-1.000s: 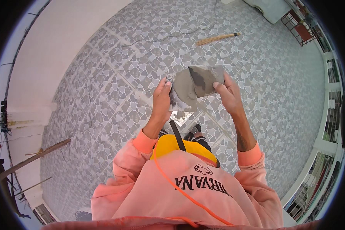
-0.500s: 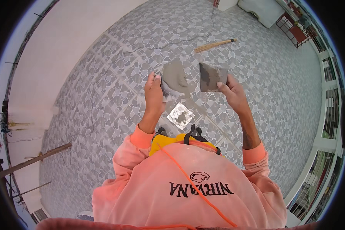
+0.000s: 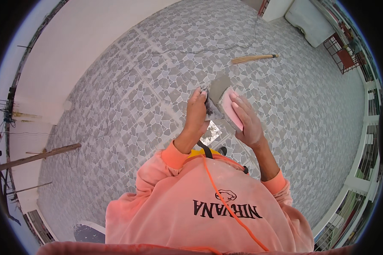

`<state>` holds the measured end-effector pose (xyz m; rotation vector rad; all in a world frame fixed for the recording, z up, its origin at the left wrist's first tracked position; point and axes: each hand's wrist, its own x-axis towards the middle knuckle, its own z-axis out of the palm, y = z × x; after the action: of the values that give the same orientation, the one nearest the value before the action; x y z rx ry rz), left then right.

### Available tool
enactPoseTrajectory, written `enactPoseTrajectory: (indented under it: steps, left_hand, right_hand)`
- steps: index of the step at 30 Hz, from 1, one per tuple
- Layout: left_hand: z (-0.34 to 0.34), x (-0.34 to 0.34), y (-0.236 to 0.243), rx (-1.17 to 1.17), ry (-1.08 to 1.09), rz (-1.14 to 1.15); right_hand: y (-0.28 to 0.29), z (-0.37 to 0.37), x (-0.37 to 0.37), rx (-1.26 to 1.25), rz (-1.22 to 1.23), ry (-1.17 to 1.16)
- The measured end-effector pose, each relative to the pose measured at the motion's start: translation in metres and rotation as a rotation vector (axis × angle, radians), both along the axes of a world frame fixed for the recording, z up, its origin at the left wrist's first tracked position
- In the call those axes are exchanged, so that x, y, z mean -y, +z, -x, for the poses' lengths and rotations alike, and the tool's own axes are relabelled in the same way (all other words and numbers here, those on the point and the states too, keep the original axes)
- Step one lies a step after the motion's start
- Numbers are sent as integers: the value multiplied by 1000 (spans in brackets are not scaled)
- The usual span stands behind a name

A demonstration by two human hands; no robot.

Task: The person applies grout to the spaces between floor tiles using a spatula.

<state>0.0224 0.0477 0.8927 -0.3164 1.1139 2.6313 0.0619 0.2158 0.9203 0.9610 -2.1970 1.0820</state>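
Forearms (image 3: 267, 160) converging, right hand (image 3: 250, 123) tilted inward

The view came from the left one of two fisheye cameras worn side by side on the head, looking steeply down and a little ahead. The sweatshirt (image 3: 170, 212) sat nearest, filling the lower middle. The hands (image 3: 195, 111) came around the centre, at arm's reach, with the floor (image 3: 302, 110) farther below and the broom (image 3: 254, 58) well beyond. The wide lens curved the wall (image 3: 85, 46) at left and the white frame (image 3: 356, 184) at right, inside a black rim.
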Motion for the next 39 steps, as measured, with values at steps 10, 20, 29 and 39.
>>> enactPoseTrajectory:
  steps: [10, 20, 29, 39]
  left_hand:
    - [-2, 20, -17, 134, 40, 72]
    - [9, 133, -30, 53, 285, 210]
    - [-19, 292, -73, 205, 490, 356]
    - [25, 349, -81, 235, 426, 355]
  right_hand:
    - [-40, -3, -12, 74, -149, -21]
    - [-140, -25, -33, 570, -134, -458]
    - [-308, -227, -113, 1217, 395, -1263]
    - [-332, -295, -20, 1422, 256, -1285]
